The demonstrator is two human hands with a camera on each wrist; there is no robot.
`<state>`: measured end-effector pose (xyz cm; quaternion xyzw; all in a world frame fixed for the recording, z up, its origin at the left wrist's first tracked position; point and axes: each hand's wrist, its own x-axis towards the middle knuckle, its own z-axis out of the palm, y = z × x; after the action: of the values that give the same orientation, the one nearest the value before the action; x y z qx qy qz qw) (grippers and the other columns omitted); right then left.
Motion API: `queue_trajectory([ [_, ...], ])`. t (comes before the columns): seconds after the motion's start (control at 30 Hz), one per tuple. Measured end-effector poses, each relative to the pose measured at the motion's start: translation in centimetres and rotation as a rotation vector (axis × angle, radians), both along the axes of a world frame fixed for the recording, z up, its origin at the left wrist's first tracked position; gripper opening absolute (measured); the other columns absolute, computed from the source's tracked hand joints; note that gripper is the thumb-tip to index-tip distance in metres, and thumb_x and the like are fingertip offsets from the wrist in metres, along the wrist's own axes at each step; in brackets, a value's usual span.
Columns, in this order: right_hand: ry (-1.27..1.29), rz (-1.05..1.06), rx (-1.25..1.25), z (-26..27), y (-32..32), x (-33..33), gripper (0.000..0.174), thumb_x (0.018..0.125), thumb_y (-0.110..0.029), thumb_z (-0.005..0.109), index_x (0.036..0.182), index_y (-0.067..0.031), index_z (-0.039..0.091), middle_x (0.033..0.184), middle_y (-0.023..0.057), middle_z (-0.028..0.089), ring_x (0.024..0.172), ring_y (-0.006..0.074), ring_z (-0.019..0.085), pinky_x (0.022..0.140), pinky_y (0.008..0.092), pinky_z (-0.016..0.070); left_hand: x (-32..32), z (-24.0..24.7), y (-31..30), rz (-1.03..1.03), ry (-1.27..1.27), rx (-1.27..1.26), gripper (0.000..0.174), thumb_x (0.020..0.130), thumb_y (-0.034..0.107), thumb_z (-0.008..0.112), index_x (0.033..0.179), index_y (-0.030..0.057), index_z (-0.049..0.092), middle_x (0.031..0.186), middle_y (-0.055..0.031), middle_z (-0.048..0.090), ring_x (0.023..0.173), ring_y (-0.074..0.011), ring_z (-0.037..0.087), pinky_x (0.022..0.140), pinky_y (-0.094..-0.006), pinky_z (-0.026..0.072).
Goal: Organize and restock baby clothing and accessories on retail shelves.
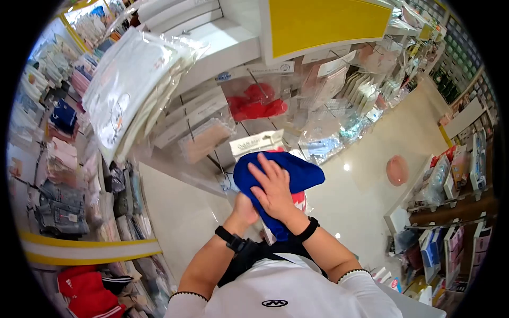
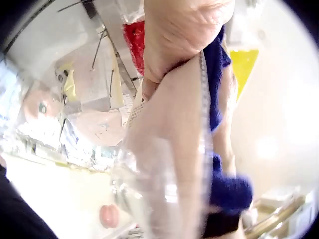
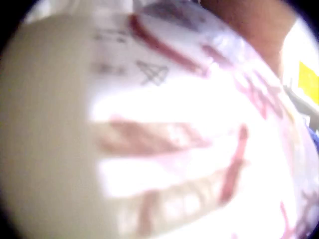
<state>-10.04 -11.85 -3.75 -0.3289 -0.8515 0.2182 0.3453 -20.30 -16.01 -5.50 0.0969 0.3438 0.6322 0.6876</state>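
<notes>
In front of the waist, a soft dark blue cloth item (image 1: 305, 172) lies over a flat package with a white header card (image 1: 257, 144). My right hand (image 1: 273, 191) rests on the blue cloth with its fingers spread. Just below and left of it, my left hand (image 1: 246, 210) grips the package's near edge. The left wrist view shows this left hand (image 2: 187, 35) holding a clear plastic package (image 2: 167, 134) with beige contents, the blue cloth (image 2: 217, 184) behind it. In the right wrist view a blurred white pack with reddish print (image 3: 174, 104) fills most of the picture.
Ahead is a white display rack with hooks carrying bagged goods, including a red item (image 1: 257, 103). A yellow panel (image 1: 328, 26) stands above. White bagged garments (image 1: 130, 87) hang at left. Shelves (image 1: 445, 206) line the right side. A round pink object (image 1: 397, 170) lies on the floor.
</notes>
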Motion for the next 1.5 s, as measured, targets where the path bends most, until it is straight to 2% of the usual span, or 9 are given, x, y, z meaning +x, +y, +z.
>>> queue_trajectory([
  [0.2,0.578,-0.341,-0.316,-3.8,4.3,-1.5,0.04,0.092,-0.028,0.042,0.127,-0.0077,0.044,0.115,0.0193,0.052,0.107,0.0298,0.05,0.091,0.0358,0.0378,1.1,1.4,-0.8,-0.13,0.118,0.134,0.048,0.097,0.035,0.033,0.137,0.0099,0.03,0.135,-0.0046,0.041,0.122,-0.0185,0.042,0.1,-0.0359,0.0363],
  [0.27,0.742,-0.206,-1.014,-3.3,4.4,-0.1,0.038,0.095,-0.032,0.039,0.118,-0.0042,0.05,0.088,0.0121,0.059,0.088,0.0207,0.058,0.081,0.0331,0.0435,1.1,1.6,-1.0,-0.167,0.095,0.105,0.051,0.096,0.038,0.035,0.137,0.0091,0.03,0.134,-0.0055,0.042,0.12,-0.0202,0.043,0.099,-0.0382,0.0367],
  [0.53,0.61,0.153,-1.062,-8.3,3.9,3.8,0.034,0.093,-0.024,0.044,0.114,-0.0002,0.056,0.1,0.0077,0.062,0.088,0.015,0.058,0.082,0.0271,0.0459,-3.3,3.3,-3.0,-0.128,0.054,0.071,0.049,0.093,0.042,0.042,0.129,0.0084,0.04,0.12,-0.009,0.053,0.105,-0.0213,0.055,0.088,-0.0366,0.0458],
  [0.6,0.984,-0.039,-1.622,-9.8,4.5,6.3,0.036,0.093,-0.024,0.042,0.118,0.0007,0.052,0.104,0.0113,0.061,0.091,0.0207,0.06,0.083,0.0316,0.0483,-5.1,4.5,-3.0,-0.104,0.113,0.078,0.046,0.095,0.037,0.041,0.13,0.0069,0.038,0.122,-0.0091,0.052,0.105,-0.0208,0.054,0.09,-0.035,0.0444],
  [0.73,1.393,-0.052,-1.45,-8.5,6.0,9.2,0.039,0.095,-0.03,0.039,0.114,0.0012,0.052,0.105,0.0117,0.06,0.092,0.0227,0.06,0.084,0.0316,0.0482,-6.4,4.1,-2.8,0.013,0.364,0.093,0.042,0.096,0.029,0.041,0.131,0.0063,0.036,0.125,-0.0083,0.049,0.109,-0.0181,0.051,0.093,-0.0325,0.0416],
  [0.9,0.861,-0.283,-0.786,-2.5,3.7,6.6,0.03,0.093,-0.022,0.05,0.117,-0.0042,0.052,0.104,0.0016,0.055,0.09,0.0084,0.051,0.08,0.0222,0.0426,-4.3,3.0,-1.4,-0.077,0.756,0.162,0.058,0.084,0.002,0.046,0.139,0.0035,0.025,0.137,-0.0097,0.037,0.126,-0.0189,0.035,0.101,-0.0283,0.0303],
  [0.97,0.769,-0.164,-0.59,-1.8,1.7,3.3,0.03,0.084,-0.015,0.06,0.109,-0.0001,0.055,0.106,0.0079,0.054,0.098,0.0158,0.051,0.085,0.0261,0.0402,-2.6,3.0,-0.8,-0.277,0.719,0.258,0.08,0.069,-0.01,0.042,0.143,0.0038,0.015,0.145,-0.0102,0.022,0.135,-0.0191,0.019,0.105,-0.0259,0.0214],
  [1.07,0.324,-0.223,-0.045,0.9,-1.3,0.1,0.05,0.072,-0.023,0.068,0.113,-0.0021,0.049,0.113,0.0194,0.044,0.104,0.0372,0.042,0.093,0.0422,0.0328,-0.8,3.7,-0.5,-0.286,0.821,0.114,0.043,0.081,0.0,0.048,0.125,0.0015,0.046,0.117,-0.0079,0.055,0.105,-0.0163,0.051,0.09,-0.028,0.0398],
  [1.5,0.38,-0.076,-1.131,-9.1,5.3,4.9,0.038,0.089,-0.03,0.048,0.108,0.0021,0.058,0.102,0.0131,0.063,0.093,0.0202,0.058,0.082,0.0282,0.044,-5.5,2.6,-3.7,-0.36,0.972,0.222,0.029,0.093,0.017,0.047,0.118,0.0017,0.05,0.105,-0.0037,0.061,0.096,-0.0149,0.056,0.086,-0.0286,0.0423],
])
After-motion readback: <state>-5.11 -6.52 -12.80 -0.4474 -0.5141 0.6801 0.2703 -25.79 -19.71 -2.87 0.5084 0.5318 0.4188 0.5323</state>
